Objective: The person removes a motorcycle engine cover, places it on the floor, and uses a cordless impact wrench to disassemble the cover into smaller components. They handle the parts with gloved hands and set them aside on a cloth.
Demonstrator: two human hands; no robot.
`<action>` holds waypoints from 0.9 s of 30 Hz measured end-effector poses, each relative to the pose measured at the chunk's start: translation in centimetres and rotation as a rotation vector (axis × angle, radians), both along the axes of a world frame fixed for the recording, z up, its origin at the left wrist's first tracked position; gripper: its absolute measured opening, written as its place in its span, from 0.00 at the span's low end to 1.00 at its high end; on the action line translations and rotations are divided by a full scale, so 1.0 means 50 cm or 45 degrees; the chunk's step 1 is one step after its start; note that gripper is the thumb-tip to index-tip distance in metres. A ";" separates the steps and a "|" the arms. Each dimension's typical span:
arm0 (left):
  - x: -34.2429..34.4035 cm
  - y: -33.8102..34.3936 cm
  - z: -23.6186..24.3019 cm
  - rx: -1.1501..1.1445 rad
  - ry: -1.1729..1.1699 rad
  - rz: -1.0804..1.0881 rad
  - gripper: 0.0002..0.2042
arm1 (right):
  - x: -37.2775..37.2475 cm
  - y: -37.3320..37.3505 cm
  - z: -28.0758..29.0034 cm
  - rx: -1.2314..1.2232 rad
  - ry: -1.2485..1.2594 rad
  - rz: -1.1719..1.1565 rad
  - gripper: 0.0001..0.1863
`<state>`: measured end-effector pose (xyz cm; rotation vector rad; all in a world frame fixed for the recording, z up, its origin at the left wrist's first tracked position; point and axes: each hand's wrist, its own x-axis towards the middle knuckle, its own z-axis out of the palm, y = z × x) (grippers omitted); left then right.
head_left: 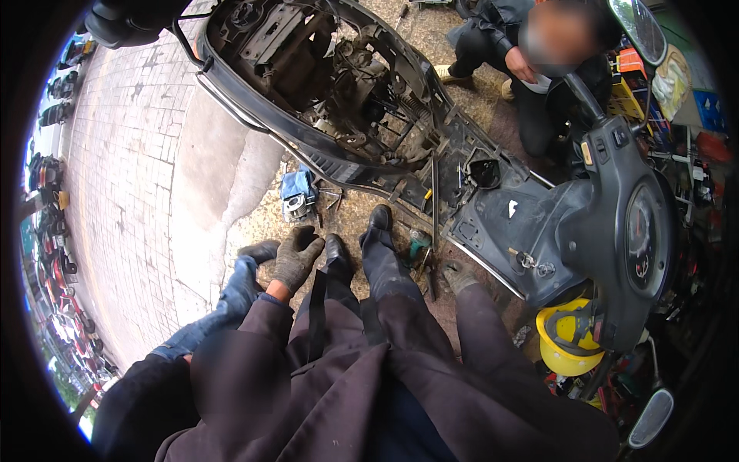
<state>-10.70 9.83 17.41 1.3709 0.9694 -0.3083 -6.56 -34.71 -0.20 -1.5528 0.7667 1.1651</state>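
Observation:
My left hand (299, 258), in a grey work glove, hangs over the ground with its fingers apart and nothing in it. Beyond it, a grey metal engine part (295, 206) lies by a blue cloth (296, 185), with several small tools (332, 200) beside them. My right hand (459, 276), also gloved, is lowered near the scooter's footboard edge; its fingers are foreshortened, so their closing is unclear. Left of it are a dark tool handle (430, 283) and a green power tool (419, 243). The black scooter (531, 219) has its seat off and its engine bay (350, 85) exposed.
A long bar (435, 200) and a yellow-handled screwdriver (427, 198) lie across the footboard. A yellow helmet (570, 339) hangs below the handlebar. One person (531, 100) crouches beyond the scooter; another person's jeans (219, 304) show at left. Crowded goods (708, 177) stand at right.

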 end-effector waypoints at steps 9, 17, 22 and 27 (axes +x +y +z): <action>0.035 -0.024 -0.046 0.010 0.034 -0.069 0.23 | 0.039 -0.008 0.027 -0.108 0.035 0.108 0.12; 0.076 -0.017 -0.047 0.050 -0.010 0.009 0.22 | 0.047 0.012 -0.048 -0.071 0.428 -1.103 0.11; 0.134 0.036 -0.049 0.195 -0.126 0.032 0.20 | 0.093 0.020 0.088 -0.294 0.289 0.301 0.15; 0.242 0.133 -0.036 0.396 -0.362 0.116 0.19 | 0.093 0.040 0.068 -0.257 0.408 -0.225 0.20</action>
